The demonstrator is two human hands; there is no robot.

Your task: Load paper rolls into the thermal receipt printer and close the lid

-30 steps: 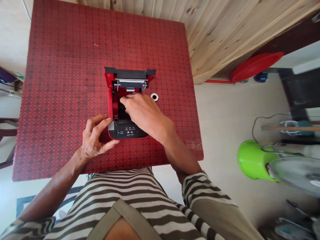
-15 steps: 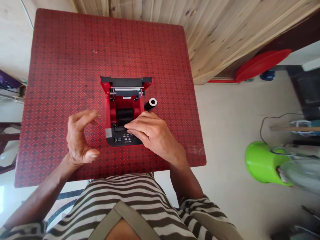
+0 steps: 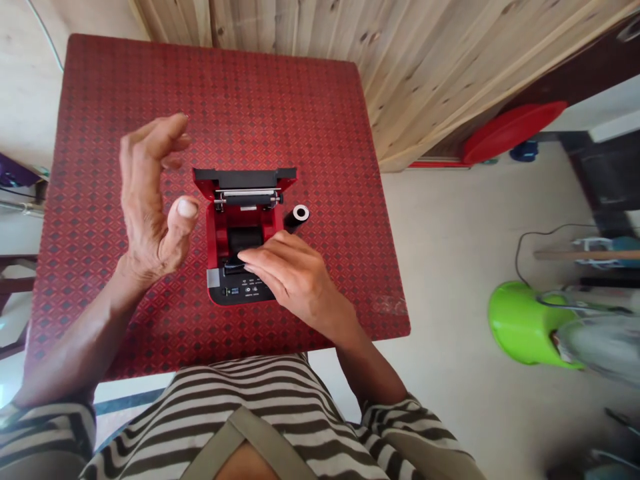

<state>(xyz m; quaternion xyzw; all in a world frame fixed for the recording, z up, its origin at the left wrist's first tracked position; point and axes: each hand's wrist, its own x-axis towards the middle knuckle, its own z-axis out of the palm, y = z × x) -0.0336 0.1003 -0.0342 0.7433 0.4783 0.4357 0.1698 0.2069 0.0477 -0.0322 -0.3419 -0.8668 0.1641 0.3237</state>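
Note:
A small red and black printer (image 3: 217, 230) sits on the table with its lid (image 3: 245, 178) raised. Inside its bay lies a black roll (image 3: 244, 238). My right hand (image 3: 300, 277) reaches over the printer's right side, thumb and fingers pinched together on the roll's dark loose end at the front of the bay; the fingers partly cover it. My left hand (image 3: 153, 193) is raised to the left of the printer, holding nothing, fingers curved and apart from the thumb. Behind my right hand is a second black roll (image 3: 300, 215) with a white ring at its end.
The table (image 3: 100, 300) has a red patterned top, and a wooden plank wall (image 3: 310, 33) runs along its far side. On the floor to the right are a green bucket (image 3: 515, 323) and a red round object (image 3: 515, 130) leaning by the wall.
My left hand has moved up and away from me, toward the level of the lid. My right hand keeps its pinch at the front of the bay. The view has shifted slightly.

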